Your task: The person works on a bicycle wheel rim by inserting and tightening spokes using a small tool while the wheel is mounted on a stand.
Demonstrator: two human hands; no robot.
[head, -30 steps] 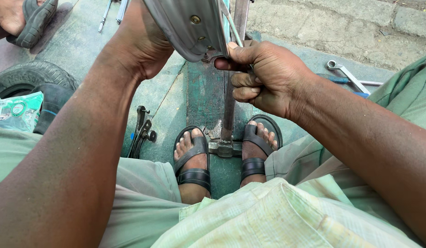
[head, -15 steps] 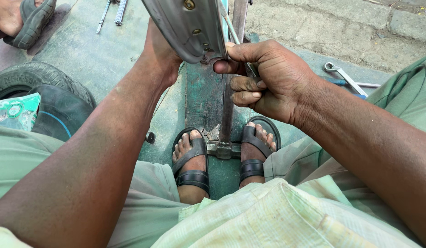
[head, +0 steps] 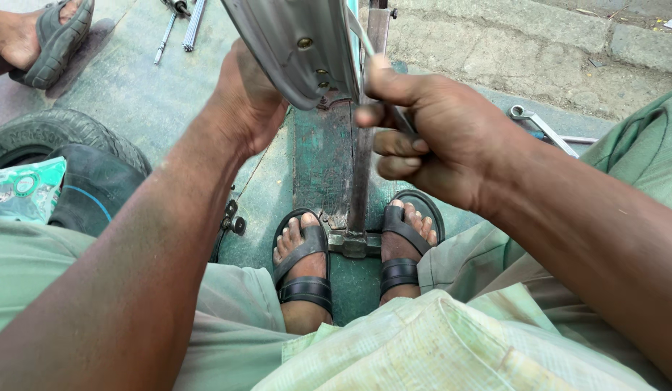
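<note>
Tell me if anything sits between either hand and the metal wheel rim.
Nothing visible does. The left hand already presses against the metal wheel rim from behind, and the right hand closes its grip on a thin spoke right beside the rim's edge.

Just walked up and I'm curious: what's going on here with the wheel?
A seated person steadies a curved grey metal wheel rim with the left hand behind it, while the right hand grips a thin metal tool against the rim. The rim sits over an upright metal stand between sandalled feet. A silver spanner lies on the ground to the right, a black rubber tyre to the left.
</note>
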